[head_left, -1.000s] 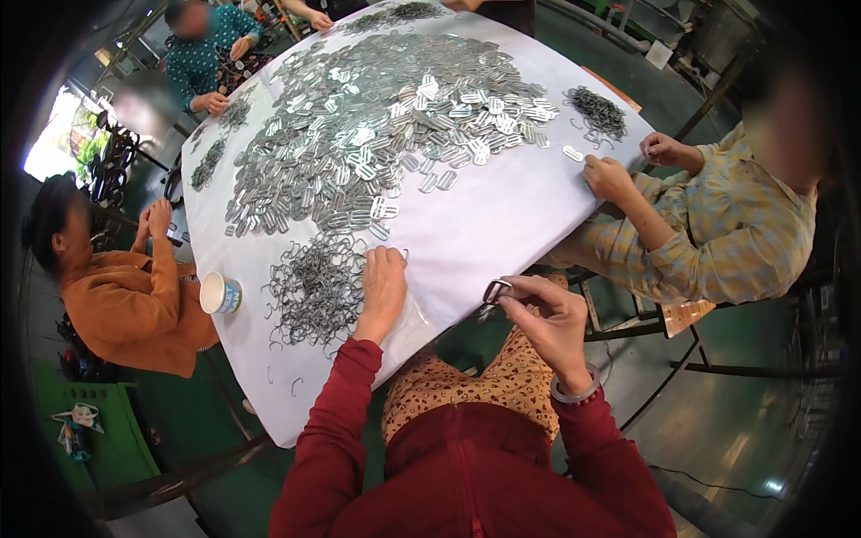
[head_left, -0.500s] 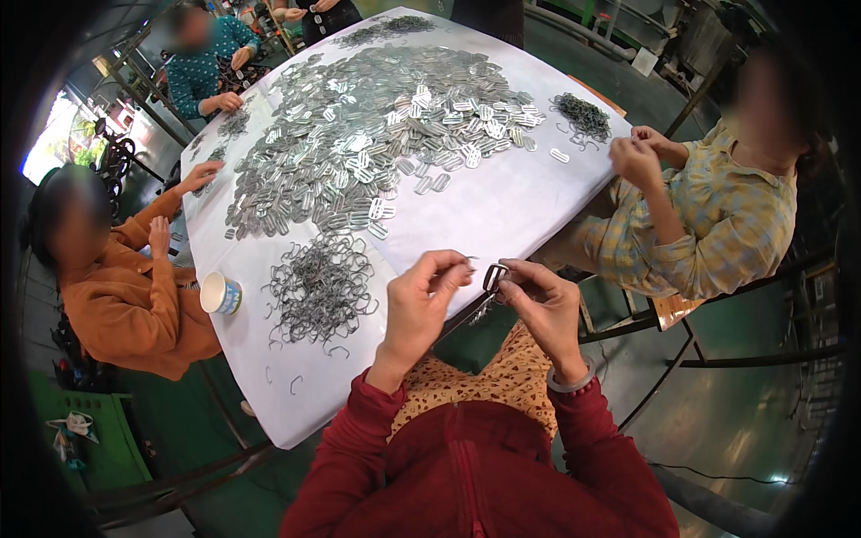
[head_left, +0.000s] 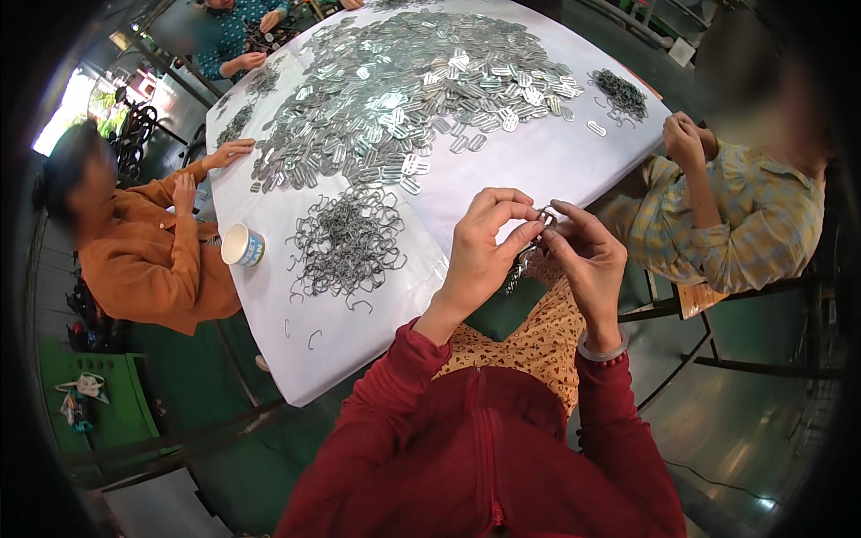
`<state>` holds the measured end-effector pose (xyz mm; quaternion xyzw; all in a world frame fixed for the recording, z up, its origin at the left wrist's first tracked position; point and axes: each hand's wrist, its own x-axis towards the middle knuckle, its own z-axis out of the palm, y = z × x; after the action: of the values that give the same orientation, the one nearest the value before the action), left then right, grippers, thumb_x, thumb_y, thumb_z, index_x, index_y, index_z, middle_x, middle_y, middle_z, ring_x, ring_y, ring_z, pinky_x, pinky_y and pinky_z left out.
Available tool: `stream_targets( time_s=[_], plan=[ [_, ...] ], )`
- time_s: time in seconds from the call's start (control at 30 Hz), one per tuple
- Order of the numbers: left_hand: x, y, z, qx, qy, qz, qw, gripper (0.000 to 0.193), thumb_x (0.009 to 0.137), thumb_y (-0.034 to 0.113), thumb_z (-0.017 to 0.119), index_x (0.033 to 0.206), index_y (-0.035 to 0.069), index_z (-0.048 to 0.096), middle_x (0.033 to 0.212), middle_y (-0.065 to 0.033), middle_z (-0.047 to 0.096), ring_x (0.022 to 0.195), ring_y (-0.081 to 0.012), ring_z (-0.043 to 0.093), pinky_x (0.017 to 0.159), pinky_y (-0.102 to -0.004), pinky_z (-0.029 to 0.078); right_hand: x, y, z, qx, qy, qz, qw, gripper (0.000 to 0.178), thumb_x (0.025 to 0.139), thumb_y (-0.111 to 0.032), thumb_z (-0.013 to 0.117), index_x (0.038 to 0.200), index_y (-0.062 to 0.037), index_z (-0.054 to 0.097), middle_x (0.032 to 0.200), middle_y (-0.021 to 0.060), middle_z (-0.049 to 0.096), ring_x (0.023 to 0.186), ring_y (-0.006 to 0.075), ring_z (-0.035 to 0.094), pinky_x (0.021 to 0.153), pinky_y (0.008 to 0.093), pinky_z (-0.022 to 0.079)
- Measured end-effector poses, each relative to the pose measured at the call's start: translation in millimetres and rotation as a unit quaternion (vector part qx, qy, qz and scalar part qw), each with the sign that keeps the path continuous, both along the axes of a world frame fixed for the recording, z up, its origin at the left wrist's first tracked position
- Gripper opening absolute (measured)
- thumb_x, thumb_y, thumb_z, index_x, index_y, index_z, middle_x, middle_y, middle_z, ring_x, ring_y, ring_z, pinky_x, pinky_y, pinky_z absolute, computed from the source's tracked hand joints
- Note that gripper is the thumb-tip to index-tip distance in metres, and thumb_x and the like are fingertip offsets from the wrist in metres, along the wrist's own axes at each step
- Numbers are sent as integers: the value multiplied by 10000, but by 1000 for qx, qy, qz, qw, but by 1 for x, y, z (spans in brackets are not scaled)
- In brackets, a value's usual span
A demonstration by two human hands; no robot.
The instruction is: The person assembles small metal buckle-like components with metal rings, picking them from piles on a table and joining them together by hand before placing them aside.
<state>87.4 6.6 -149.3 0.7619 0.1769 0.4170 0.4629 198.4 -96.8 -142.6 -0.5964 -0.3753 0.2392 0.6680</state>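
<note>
My right hand [head_left: 587, 260] pinches a metal slide buckle [head_left: 548, 216] between thumb and fingers, above my lap just off the table's near edge. My left hand [head_left: 491, 251] is closed in a pinch against the buckle's left side, on a small wire hook mostly hidden by the fingertips. Below the fingers hangs a cluster of small metal pieces [head_left: 516, 273], too small to make out fully. On the table to the left lies a heap of bent wire hooks [head_left: 345, 240]. Beyond it spreads a large pile of flat silver slide buckles [head_left: 386, 99].
The white-covered table [head_left: 323, 372] carries a paper cup [head_left: 242, 246] at its left edge. A person in orange [head_left: 152, 260] sits left, one in a checked shirt [head_left: 744, 206] right, another in teal [head_left: 224, 40] far left. Another hook heap [head_left: 619, 95] lies far right.
My hands have come together: the left fingertips, apart before with a thin wire piece, now meet the buckle. The view has shifted, so the table sits higher and things appear further right.
</note>
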Motion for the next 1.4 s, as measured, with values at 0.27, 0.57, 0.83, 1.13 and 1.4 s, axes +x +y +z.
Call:
stream_targets(
  time_s=[0.27,0.57,0.83,1.13,1.4],
  plan=[
    [6,-3,6,-158,15,-74,985,115,842,54,629,938,-5,604,880,-86,658,817,-155,625,748,-272,491,10,-4,0,-42,-31,50,997,418,792,30,651,1184,-32,519,799,65,679,761,87,638,686,237,511],
    [14,-6,45,8,11,-96,995,128,806,8,656,924,29,612,992,-74,607,911,-148,567,821,-266,446,21,-12,9,67,-119,-53,989,340,710,-20,742,1026,-33,617,945,80,670,799,150,627,693,258,484],
    [21,-17,97,112,-11,-75,991,158,755,35,715,906,30,666,1008,-96,565,947,-218,566,789,-303,457,19,-5,39,254,-106,-41,961,166,748,85,672,901,29,644,868,104,648,777,147,600,682,246,483],
    [24,-15,118,86,-134,-16,987,232,789,33,683,1021,26,667,992,-100,612,918,-193,587,804,-293,463,76,-52,155,416,-93,-48,904,223,831,52,584,1054,46,598,956,133,644,864,190,640,766,271,528],
    [45,9,-44,-25,144,-185,972,193,823,91,618,999,40,674,872,-114,652,781,-194,627,713,-295,480,118,-179,255,386,-220,-89,891,287,923,-47,502,1176,86,525,1089,193,588,1047,270,573,973,381,456]
  ],
)
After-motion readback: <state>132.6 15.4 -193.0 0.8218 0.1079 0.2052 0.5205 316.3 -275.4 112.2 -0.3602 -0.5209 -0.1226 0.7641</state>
